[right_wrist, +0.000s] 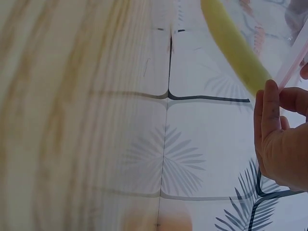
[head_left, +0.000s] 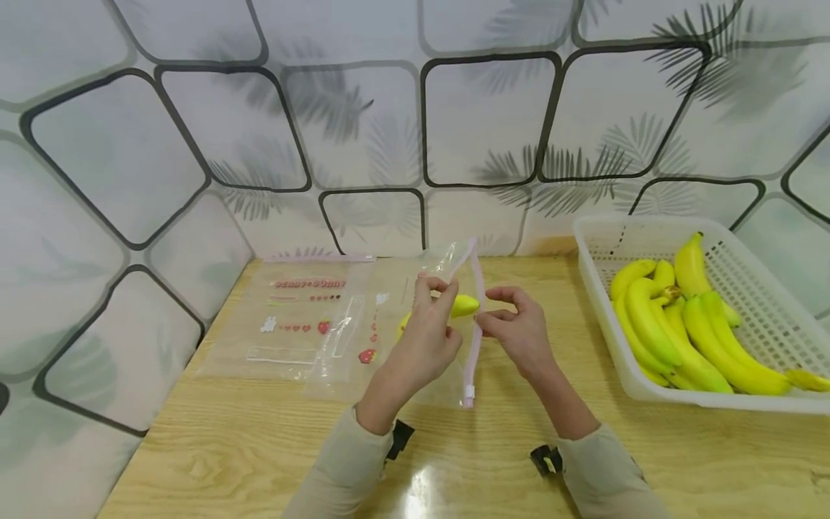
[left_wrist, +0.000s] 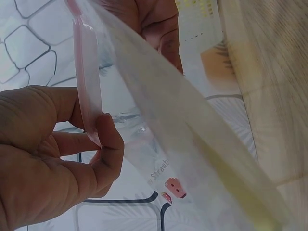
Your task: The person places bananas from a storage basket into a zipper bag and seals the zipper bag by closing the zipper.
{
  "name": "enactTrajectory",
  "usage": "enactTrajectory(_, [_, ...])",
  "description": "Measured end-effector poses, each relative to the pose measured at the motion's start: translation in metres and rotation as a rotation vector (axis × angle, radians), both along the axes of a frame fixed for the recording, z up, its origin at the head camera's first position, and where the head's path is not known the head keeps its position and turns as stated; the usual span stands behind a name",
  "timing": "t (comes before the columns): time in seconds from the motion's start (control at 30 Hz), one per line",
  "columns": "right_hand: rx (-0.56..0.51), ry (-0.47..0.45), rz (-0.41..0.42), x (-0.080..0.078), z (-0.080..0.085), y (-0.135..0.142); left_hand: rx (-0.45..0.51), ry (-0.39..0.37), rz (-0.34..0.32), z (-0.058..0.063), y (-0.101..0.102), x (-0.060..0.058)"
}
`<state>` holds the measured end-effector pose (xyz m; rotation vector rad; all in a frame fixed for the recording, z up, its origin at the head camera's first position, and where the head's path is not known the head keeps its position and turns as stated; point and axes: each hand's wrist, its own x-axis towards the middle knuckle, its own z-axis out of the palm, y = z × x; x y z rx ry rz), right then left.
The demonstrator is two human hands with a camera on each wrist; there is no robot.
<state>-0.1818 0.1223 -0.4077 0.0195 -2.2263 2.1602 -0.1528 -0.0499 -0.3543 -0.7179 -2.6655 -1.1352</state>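
Note:
A yellow banana (head_left: 465, 305) lies inside a clear zip bag (head_left: 447, 378) printed with strawberries, its tip near the mouth. Along that mouth runs a pink zip strip (head_left: 475, 353) with a white slider (head_left: 469, 393) at its near end. My left hand (head_left: 418, 335) reaches over the bag and pinches the pink edge, seen closely in the left wrist view. Opposite it, my right hand (head_left: 519, 331) pinches the strip between thumb and finger, beside the banana's tip in the right wrist view. The left hand covers part of the banana.
Another clear zip bag (head_left: 279, 321) with pink zip and red print lies flat at left, partly under the first. A white plastic basket (head_left: 606, 346) at right holds several bananas (head_left: 655, 324). The wooden table (head_left: 246, 440) meets a patterned wall (head_left: 369, 144) behind.

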Motion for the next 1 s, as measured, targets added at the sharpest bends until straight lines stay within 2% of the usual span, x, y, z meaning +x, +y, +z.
enactTrajectory(0.23, [-0.003, 0.020, -0.012, 0.002, 0.008, -0.001, 0.023, 0.015, 0.005, 0.006, -0.004, 0.000])
enactTrajectory(0.4, [0.031, 0.084, -0.001, -0.003, 0.023, -0.005, 0.039, -0.033, 0.034, 0.021, -0.013, -0.005])
enactTrajectory(0.53, [0.086, 0.099, 0.045, -0.012, 0.042, -0.010, 0.053, -0.087, 0.077, 0.038, -0.024, -0.012])
enactTrajectory(0.63, [0.110, 0.032, 0.110, -0.023, 0.058, -0.015, 0.046, -0.102, 0.111, 0.050, -0.034, -0.019])
enactTrajectory(0.77, [0.091, -0.038, 0.195, -0.037, 0.084, -0.022, 0.005, -0.095, 0.151, 0.068, -0.049, -0.027])
enactTrajectory(0.9, [0.097, -0.043, 0.234, -0.044, 0.113, -0.035, -0.020, -0.096, 0.184, 0.092, -0.065, -0.033])
enactTrajectory(1.0, [0.152, -0.019, 0.238, -0.044, 0.134, -0.046, -0.034, -0.101, 0.206, 0.113, -0.077, -0.034])
